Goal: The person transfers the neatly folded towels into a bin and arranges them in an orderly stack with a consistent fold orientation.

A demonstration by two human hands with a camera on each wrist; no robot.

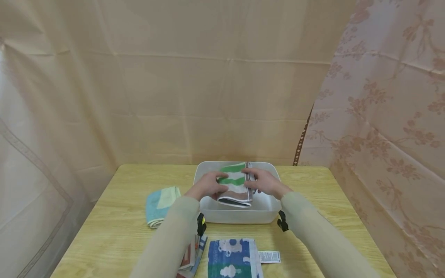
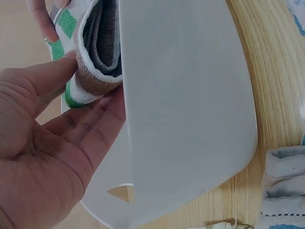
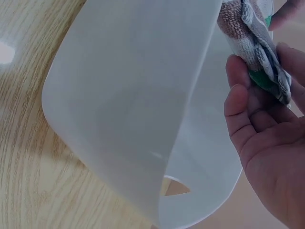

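A folded towel [image 1: 236, 181] with green, white and brown stripes is held over the white bin [image 1: 240, 217]. At its left edge the left hand [image 1: 208, 185] grips it; in the left wrist view that hand [image 2: 52, 129] has its thumb on one face of the towel [image 2: 95, 85] and its fingers beneath. The right hand [image 1: 265, 182] pinches the opposite edge, and in the right wrist view the fingers of this hand [image 3: 271, 129] curl round the layered edge of the towel [image 3: 259, 52]. Whether the towel touches the bin's floor cannot be told.
On the wooden table [image 1: 114, 224], a blue and yellow folded towel [image 1: 161, 204] lies left of the bin. Nearer the front are a blue and green patterned towel [image 1: 231, 258] with a white label and a red and blue cloth [image 1: 190, 258], partly behind the left sleeve. Curtains hang behind.
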